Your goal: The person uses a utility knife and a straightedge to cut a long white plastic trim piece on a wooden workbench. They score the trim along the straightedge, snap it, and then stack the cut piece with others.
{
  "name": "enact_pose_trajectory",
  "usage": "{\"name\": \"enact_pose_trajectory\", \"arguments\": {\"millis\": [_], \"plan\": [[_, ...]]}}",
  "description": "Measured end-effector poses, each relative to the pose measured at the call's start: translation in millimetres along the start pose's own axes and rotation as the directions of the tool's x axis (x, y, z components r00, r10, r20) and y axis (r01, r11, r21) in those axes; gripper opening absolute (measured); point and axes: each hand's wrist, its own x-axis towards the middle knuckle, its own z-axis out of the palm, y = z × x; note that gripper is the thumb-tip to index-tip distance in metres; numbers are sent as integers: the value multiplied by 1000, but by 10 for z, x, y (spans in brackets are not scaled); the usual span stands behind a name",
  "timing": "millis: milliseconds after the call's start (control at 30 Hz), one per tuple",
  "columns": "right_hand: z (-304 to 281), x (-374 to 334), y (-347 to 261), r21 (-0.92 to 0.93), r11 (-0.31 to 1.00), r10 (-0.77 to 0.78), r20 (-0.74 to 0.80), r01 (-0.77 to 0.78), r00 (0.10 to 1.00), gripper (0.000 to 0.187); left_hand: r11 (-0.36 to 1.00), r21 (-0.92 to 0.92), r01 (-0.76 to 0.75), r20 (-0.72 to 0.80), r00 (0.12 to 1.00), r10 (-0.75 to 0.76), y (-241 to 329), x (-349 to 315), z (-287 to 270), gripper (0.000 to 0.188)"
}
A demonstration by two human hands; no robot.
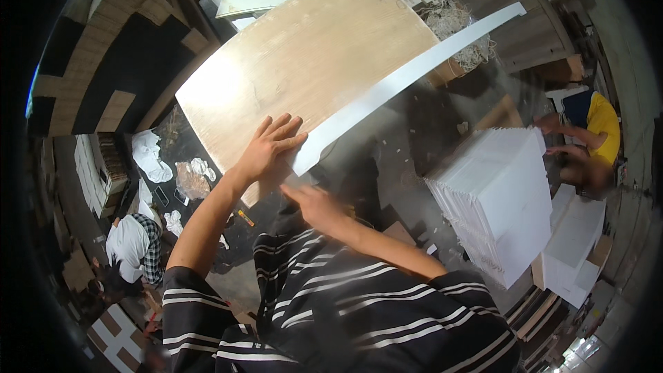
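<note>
A large light wood-coloured board [311, 55] lies in front of me. Along its right edge runs a long white strip [400, 90], whose far end reaches past the board. My left hand [268, 146] is open, its fingers spread flat on the board's near corner beside the strip's near end. Just below that end is my right hand [319, 208], a finger pointing toward the board's corner. Motion smears its fingers, so I cannot tell whether it holds anything.
A tall stack of white panels [490, 200] stands at right, with a person in yellow [603, 128] beyond it. Tangled stringy scrap [456, 27] lies by the board's far right. On the dark surface at left are white cloths [150, 155], a phone [161, 196] and a yellow marker [246, 218]. Another person [131, 245] bends at lower left.
</note>
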Motion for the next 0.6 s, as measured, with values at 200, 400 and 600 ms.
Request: {"name": "enact_pose_trajectory", "arguments": {"millis": [200, 400, 600], "plan": [[-683, 197, 792, 131, 991, 79, -533, -9, 842, 23, 999, -3, 35, 27, 999, -35, 30, -24, 12, 46], [-2043, 819, 1968, 105, 990, 137, -889, -96, 437, 51, 999, 13, 48, 57, 997, -48, 58, -4, -16, 47], [-2314, 1080, 2054, 36, 939, 237, -787, -341, 570, 52, 998, -18, 67, 63, 996, -66, 62, -13, -30, 45]]}}
